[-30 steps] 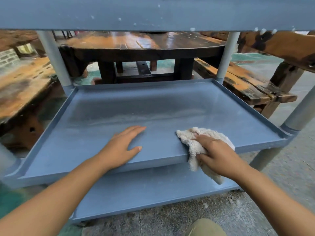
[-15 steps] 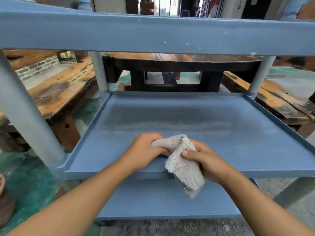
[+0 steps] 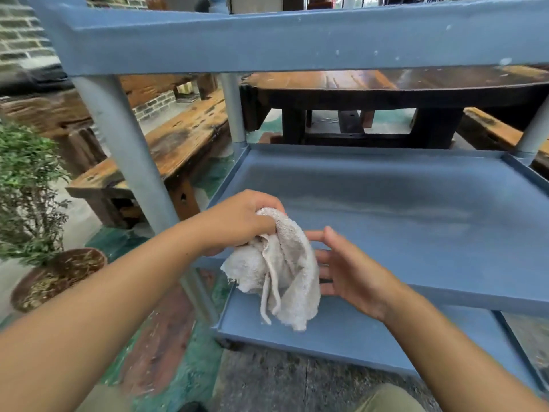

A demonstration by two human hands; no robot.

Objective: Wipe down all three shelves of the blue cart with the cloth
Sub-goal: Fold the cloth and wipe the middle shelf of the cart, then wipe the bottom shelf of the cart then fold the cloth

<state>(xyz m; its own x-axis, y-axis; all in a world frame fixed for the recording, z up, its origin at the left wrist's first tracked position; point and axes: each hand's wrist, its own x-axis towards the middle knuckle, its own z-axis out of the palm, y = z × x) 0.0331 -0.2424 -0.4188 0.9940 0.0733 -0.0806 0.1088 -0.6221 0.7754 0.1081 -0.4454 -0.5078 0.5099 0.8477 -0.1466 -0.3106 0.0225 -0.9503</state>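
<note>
Cloth (image 3: 282,269), pale and bunched, hangs from the left hand (image 3: 240,221), whose fingers are pinched around its top edge, in front of the near left corner of the blue cart's (image 3: 297,40) middle shelf (image 3: 401,209), its loose folds dangling over the bottom shelf (image 3: 341,334). The right hand (image 3: 350,272) is just to the right of the cloth, fingers spread and holding nothing. A potted plant (image 3: 29,197) stands at far left, with a wooden bench (image 3: 178,147) beyond the cart.
</note>
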